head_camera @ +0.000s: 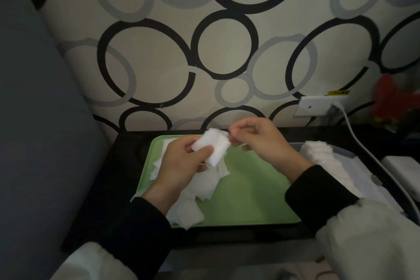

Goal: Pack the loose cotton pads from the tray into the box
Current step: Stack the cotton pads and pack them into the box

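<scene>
Cotton pads (211,151) gripped by L hand (181,163); R hand (261,141) pinches stack's right edge. Risk: loose grip, pads slip back onto tray (250,193), missing box (354,158).

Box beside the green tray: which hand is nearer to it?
Right. The right hand hovers over the tray just left of the box; the left hand is farther left, gripping cotton pads.
</scene>
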`<state>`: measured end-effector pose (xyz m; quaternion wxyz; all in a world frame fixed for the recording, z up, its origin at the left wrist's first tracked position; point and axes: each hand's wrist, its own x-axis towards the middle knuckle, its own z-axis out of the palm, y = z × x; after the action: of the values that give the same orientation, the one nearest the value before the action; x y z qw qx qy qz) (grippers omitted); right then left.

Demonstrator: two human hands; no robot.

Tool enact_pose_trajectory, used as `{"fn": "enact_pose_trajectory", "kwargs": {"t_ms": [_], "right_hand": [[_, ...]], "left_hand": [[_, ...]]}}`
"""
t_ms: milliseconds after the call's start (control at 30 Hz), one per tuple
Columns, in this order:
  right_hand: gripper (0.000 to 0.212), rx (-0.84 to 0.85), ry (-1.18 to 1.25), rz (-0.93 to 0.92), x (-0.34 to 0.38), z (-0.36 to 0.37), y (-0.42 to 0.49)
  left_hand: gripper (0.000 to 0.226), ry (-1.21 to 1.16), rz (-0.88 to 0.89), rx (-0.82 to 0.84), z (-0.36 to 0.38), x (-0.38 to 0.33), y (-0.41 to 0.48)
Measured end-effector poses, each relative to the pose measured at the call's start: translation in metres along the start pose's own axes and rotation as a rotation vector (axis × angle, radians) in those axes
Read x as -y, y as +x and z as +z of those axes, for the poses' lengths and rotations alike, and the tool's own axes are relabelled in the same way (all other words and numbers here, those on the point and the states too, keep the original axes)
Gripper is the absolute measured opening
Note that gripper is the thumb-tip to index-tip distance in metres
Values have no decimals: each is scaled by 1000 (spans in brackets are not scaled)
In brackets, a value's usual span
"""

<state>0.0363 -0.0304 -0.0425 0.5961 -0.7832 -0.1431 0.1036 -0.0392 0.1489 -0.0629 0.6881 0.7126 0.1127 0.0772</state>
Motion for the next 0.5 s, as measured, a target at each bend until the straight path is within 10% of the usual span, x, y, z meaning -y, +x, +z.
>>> {"fn": "enact_pose_trajectory", "kwargs": {"t_ms": [500], "right_hand": [[37, 42, -559, 380, -45, 52, 99]], "left_hand": [[23, -54, -103, -159, -55, 16, 18]]}}
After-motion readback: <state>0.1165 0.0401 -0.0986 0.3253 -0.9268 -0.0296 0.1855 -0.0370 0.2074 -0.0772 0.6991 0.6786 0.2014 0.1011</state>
